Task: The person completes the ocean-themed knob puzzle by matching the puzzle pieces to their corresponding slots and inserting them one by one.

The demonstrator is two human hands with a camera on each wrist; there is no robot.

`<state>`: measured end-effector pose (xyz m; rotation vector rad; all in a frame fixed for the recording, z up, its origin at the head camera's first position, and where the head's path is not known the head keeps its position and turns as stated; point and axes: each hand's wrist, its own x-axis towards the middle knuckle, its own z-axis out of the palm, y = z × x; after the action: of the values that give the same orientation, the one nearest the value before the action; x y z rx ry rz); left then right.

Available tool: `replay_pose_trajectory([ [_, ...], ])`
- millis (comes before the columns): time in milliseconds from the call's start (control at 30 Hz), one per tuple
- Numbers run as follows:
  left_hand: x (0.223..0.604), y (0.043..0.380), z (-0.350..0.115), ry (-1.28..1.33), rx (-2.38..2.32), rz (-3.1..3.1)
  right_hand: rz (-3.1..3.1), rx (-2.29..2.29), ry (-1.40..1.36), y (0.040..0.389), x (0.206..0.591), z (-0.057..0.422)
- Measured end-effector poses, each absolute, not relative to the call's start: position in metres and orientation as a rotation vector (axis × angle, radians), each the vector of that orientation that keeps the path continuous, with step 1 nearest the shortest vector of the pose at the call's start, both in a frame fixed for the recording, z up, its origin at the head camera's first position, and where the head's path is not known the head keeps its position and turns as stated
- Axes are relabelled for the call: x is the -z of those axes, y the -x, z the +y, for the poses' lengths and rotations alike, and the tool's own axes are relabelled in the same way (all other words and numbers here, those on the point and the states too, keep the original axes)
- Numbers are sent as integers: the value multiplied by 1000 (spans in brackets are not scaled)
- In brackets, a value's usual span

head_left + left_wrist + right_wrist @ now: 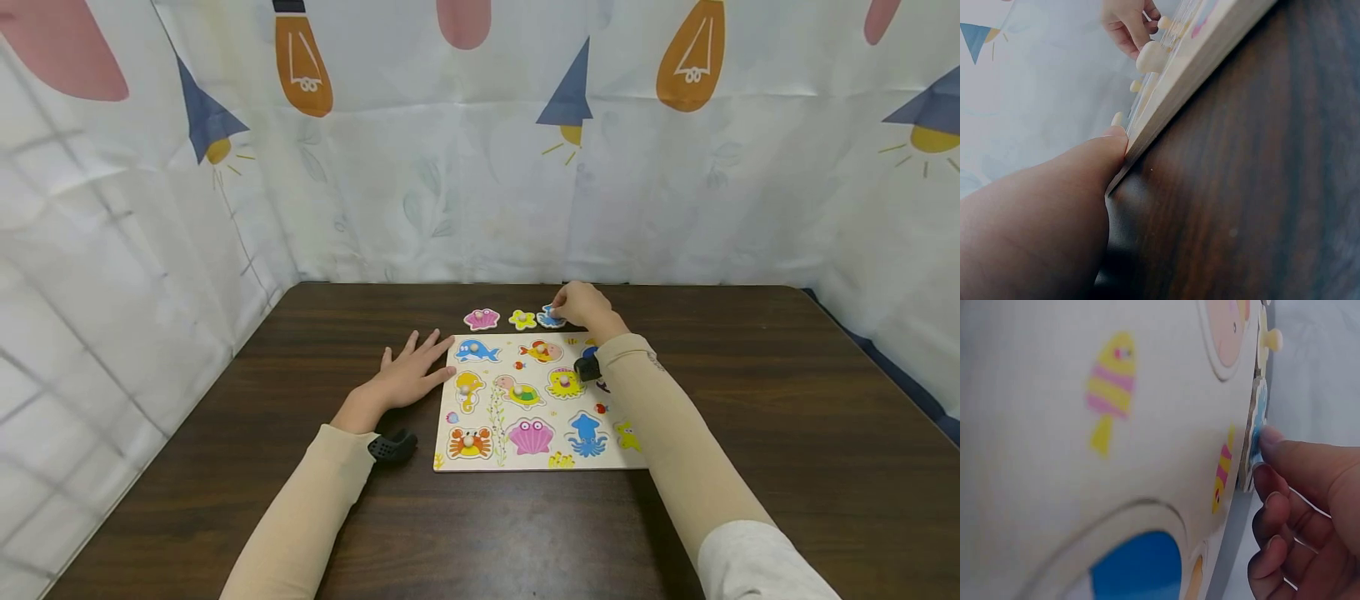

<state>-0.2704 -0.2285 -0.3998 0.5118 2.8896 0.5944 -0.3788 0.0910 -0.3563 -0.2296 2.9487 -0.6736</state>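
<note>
My right hand (588, 307) is beyond the far edge of a wooden knob puzzle board (480, 404). Its thumb and fingers pinch a blue puzzle piece (550, 319), whose knob is hidden by the fingers. In the right wrist view the thumb lies on the blue face of that piece (1255, 428), right at the board's edge. My left hand (405, 377) lies with fingers spread at the board's left side, thumb and index fingertip touching its edge. The left wrist view shows the thumb (1107, 147) against the board's corner.
A pink shell piece (481, 319) and a yellow starfish piece (522, 320) lie in a row behind the board. Knobbed pieces such as the crab (469, 442) sit in the board. The pink shell picture (530, 436) and blue squid picture (587, 433) show no knobs.
</note>
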Motion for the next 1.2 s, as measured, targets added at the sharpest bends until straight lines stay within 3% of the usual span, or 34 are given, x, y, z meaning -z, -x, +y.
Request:
replay_pose_trajectory([
  [533,399,271,-227,-521,-587,2888,2918,779,415,370,344,121],
  [1200,400,269,-228,-520,-585,2901,2949,706,638,320,333,130],
])
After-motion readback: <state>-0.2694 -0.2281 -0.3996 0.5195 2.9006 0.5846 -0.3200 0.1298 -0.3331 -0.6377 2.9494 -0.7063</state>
